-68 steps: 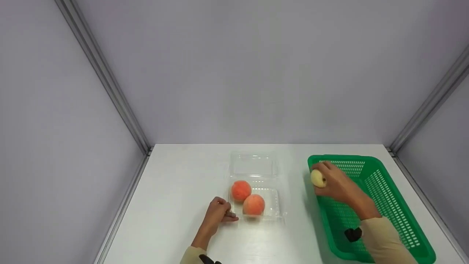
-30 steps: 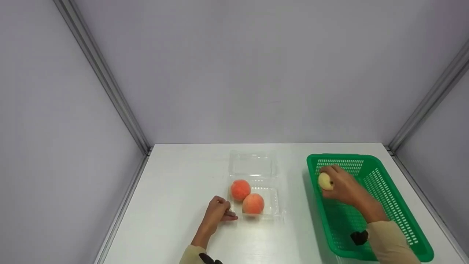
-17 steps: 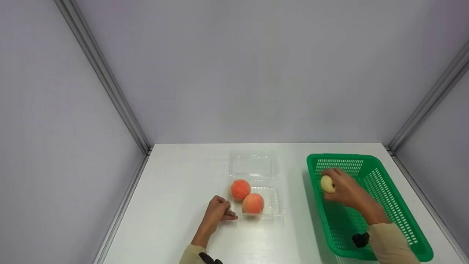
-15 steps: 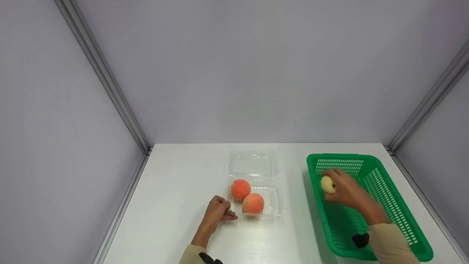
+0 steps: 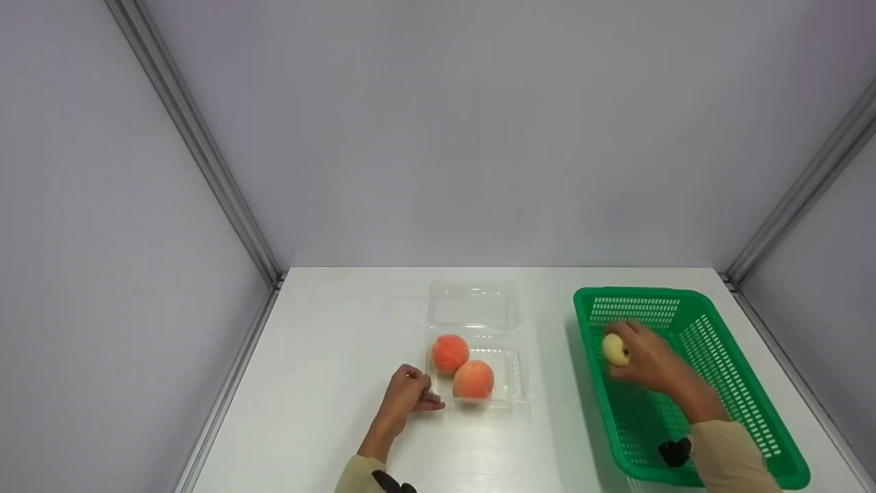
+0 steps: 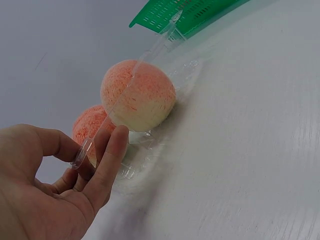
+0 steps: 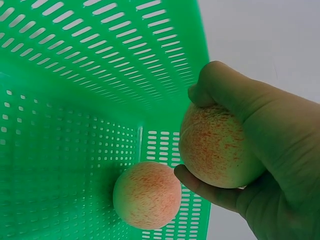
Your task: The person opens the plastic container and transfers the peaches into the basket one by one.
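My right hand (image 5: 649, 364) grips a peach (image 5: 614, 349), pale yellow on the side seen from above, inside the upper left part of the green basket (image 5: 606, 418). Reddish speckles cover this peach in the right wrist view, where thumb and fingers curl round it. Another peach (image 7: 146, 195) lies in the basket below; the hand hides it from the head view. My left hand (image 5: 405, 396) pinches the near left corner of a clear plastic clamshell box (image 5: 508, 376), whose lid lies back. Two orange-pink peaches, one behind (image 5: 449, 353) and one in front (image 5: 473, 380), sit in its left half.
The white table (image 5: 321, 342) ends at a grey back wall (image 5: 438, 137), with side walls on metal rails. Between box and basket runs a strip of table. The clamshell's lid (image 5: 472, 305) extends toward the table's back.
My right hand has moved from the basket's left rim rightward and down into it, carrying the peach. The left hand and the box with its two peaches have stayed put.
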The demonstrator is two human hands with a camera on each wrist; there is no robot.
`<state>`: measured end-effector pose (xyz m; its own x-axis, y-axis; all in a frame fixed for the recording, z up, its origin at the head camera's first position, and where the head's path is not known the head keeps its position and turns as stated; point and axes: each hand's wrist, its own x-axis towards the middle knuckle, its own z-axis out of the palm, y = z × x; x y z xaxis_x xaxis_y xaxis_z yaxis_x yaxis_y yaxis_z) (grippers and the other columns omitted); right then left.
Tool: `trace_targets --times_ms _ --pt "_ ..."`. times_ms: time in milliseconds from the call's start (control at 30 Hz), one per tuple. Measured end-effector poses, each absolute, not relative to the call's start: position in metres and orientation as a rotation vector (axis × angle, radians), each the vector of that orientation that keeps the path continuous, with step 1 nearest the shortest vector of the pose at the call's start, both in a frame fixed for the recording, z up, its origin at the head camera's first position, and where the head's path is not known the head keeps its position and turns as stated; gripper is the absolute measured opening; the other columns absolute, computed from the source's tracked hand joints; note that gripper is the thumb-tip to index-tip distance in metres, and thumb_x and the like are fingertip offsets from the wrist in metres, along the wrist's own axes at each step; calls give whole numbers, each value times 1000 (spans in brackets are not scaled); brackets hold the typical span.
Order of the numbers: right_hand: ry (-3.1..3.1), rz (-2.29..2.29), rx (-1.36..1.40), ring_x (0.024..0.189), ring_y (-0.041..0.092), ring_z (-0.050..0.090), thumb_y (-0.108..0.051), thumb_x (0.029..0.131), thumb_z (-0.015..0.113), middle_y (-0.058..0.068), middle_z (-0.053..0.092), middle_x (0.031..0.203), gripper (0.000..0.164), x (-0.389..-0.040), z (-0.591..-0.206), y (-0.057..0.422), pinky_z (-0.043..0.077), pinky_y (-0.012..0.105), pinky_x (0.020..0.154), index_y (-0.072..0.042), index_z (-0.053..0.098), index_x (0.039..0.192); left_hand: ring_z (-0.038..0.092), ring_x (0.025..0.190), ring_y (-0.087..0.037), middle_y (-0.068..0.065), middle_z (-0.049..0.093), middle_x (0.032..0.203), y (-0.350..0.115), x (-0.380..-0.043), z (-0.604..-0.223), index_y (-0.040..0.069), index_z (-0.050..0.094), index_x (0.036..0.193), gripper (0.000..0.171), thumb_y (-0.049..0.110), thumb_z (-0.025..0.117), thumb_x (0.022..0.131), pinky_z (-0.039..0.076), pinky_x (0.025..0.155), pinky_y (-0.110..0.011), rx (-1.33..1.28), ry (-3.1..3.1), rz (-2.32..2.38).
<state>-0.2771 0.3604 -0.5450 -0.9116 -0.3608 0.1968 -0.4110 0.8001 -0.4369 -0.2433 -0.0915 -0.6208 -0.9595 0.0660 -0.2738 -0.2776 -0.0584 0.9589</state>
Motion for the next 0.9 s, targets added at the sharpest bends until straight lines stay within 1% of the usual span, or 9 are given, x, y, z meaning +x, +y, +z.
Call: trace_targets --times_ms 200,333,667,900 --pt "-2882 745 625 89 20 54 -3 76 85 16 62 117 57 -275 -550 363 48 35 68 -4 61 128 76 68 -20 -10 61 83 -91 -243 -620 -1 46 109 18 3 52 92 70 75 -38 -243 1969 2112" --pt "-2885 751 634 89 20 54 -2 76 85 17 61 117 57 -275 -553 365 48 36 68 -3 61 127 74 67 -19 -9 60 82 -91 -244 -621 1 46 107 18 2 52 91 70 74 -38 -259 1960 2118" --pt "-2923 753 609 93 22 53 -3 75 87 17 61 117 58 -276 -553 367 48 37 70 -3 62 127 76 69 -20 -9 61 83 -91 -245 -622 0 46 107 17 3 52 92 70 75 -40 -242 1977 2114" --pt "-2935 763 617 92 22 52 -3 74 87 16 61 114 57 -278 -554 368 48 37 69 -3 62 126 75 69 -19 -9 62 83 -90 -245 -623 0 47 109 18 3 52 92 70 74 -38 -245 1983 2110"
